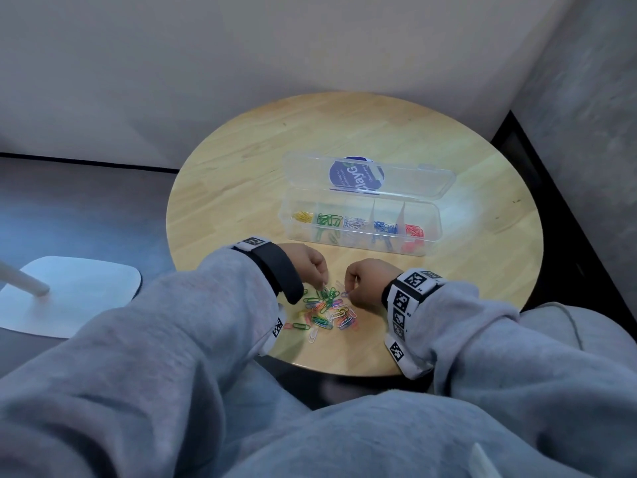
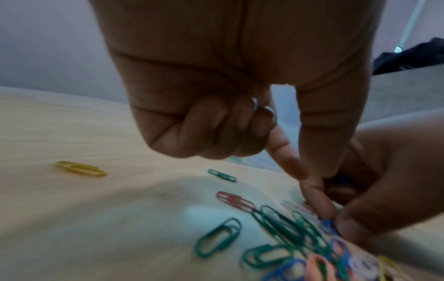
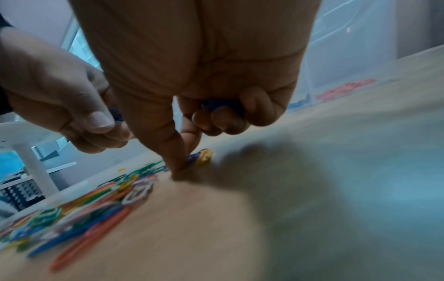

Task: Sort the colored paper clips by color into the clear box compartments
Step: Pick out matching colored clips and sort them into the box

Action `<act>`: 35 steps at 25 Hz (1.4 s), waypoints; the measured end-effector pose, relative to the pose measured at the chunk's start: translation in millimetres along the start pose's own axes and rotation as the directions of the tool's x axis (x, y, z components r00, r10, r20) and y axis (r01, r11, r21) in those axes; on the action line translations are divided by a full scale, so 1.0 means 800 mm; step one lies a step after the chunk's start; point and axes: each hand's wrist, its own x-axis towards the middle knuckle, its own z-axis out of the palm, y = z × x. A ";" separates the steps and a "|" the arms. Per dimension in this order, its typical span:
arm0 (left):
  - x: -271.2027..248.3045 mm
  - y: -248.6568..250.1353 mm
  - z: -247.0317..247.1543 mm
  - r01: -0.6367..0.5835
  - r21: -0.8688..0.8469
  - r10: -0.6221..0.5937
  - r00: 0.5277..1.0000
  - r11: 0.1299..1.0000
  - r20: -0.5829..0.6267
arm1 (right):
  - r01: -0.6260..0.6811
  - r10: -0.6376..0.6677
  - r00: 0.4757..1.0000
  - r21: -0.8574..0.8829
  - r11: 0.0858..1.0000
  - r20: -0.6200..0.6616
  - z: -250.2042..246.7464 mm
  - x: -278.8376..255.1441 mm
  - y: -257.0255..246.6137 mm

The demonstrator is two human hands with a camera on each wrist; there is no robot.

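A loose pile of mixed colored paper clips point(image 1: 327, 312) lies on the round wooden table point(image 1: 241, 188) near its front edge. The clear box point(image 1: 432, 232) stands behind it with its lid point(image 1: 303, 174) open; its compartments hold yellow, green, white, blue and red clips from left to right. My left hand point(image 1: 324, 286) hovers over the pile's far edge, fingers curled, thumb and forefinger pinching a clip whose color is unclear. My right hand point(image 3: 185, 161) holds blue clips point(image 3: 221, 105) in its curled fingers and pinches another blue clip point(image 2: 328, 226) on the pile.
A yellow clip point(image 2: 81, 169) and a green clip point(image 2: 222, 175) lie apart from the pile. A white stand base point(image 1: 76, 294) sits on the floor to the left. Walls close in behind the table. My grey-clad legs fill the foreground.
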 end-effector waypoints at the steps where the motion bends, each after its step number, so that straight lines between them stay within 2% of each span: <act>1: 0.001 0.005 0.004 -0.015 0.034 0.015 1.000 0.999 0.011 | -0.025 0.025 1.000 -0.001 1.000 0.005 -0.001 0.000 0.003; 3: 0.006 0.015 0.013 -0.039 0.091 0.036 0.999 0.995 0.037 | -0.073 0.072 0.997 0.041 0.996 0.013 -0.005 -0.002 0.012; 5: 0.012 0.022 0.022 -0.064 0.147 0.058 0.997 0.987 0.047 | -0.127 0.125 0.992 0.223 0.966 0.022 -0.009 -0.004 0.026; 7: 0.015 0.028 0.029 -0.094 0.188 0.088 0.995 0.978 0.040 | -0.176 0.176 0.984 0.441 0.880 0.041 -0.013 -0.006 0.041; 9: 0.016 0.030 0.034 -0.100 0.225 0.096 0.995 0.969 0.028 | -0.178 0.201 0.979 0.578 0.796 0.025 -0.014 -0.009 0.052; 11: 0.020 0.031 0.036 -0.083 0.266 0.084 0.996 0.960 0.009 | -0.170 0.213 0.977 0.643 0.747 0.010 -0.013 -0.014 0.059; 17: 0.029 0.034 0.041 -0.013 0.330 0.007 1.000 0.944 0.018 | -0.215 0.196 0.974 0.724 0.655 0.113 -0.004 -0.013 0.070; 21: 0.028 0.029 0.037 -0.005 0.192 -0.001 1.000 0.981 0.030 | -0.198 0.183 0.976 0.835 0.513 0.119 -0.003 -0.010 0.072; 24: 0.021 0.025 0.020 0.034 -0.014 -0.034 0.999 0.999 -0.004 | -0.218 0.160 0.974 0.859 0.463 0.160 -0.004 -0.010 0.070; 27: 0.015 0.025 0.005 0.098 -0.300 -0.107 0.994 0.949 -0.013 | -0.262 0.159 0.964 0.878 0.400 0.215 -0.007 -0.009 0.061; 28: 0.014 0.023 0.000 0.115 -0.394 -0.130 0.991 0.912 -0.012 | -0.273 0.150 0.961 0.868 0.414 0.231 -0.008 -0.010 0.059; 30: 0.009 0.017 -0.007 0.120 -0.516 -0.142 0.990 0.848 -0.004 | -0.271 0.104 0.962 0.816 0.511 0.254 -0.008 -0.012 0.053; 33: 0.004 0.004 -0.013 0.111 -0.589 -0.138 0.990 0.800 -0.001 | -0.189 -0.024 0.949 0.625 0.757 0.315 -0.007 -0.016 0.042; 35: 0.005 -0.005 -0.012 0.144 -0.622 -0.187 0.982 0.769 -0.004 | -0.111 -0.074 0.932 0.474 0.873 0.355 -0.005 -0.022 0.032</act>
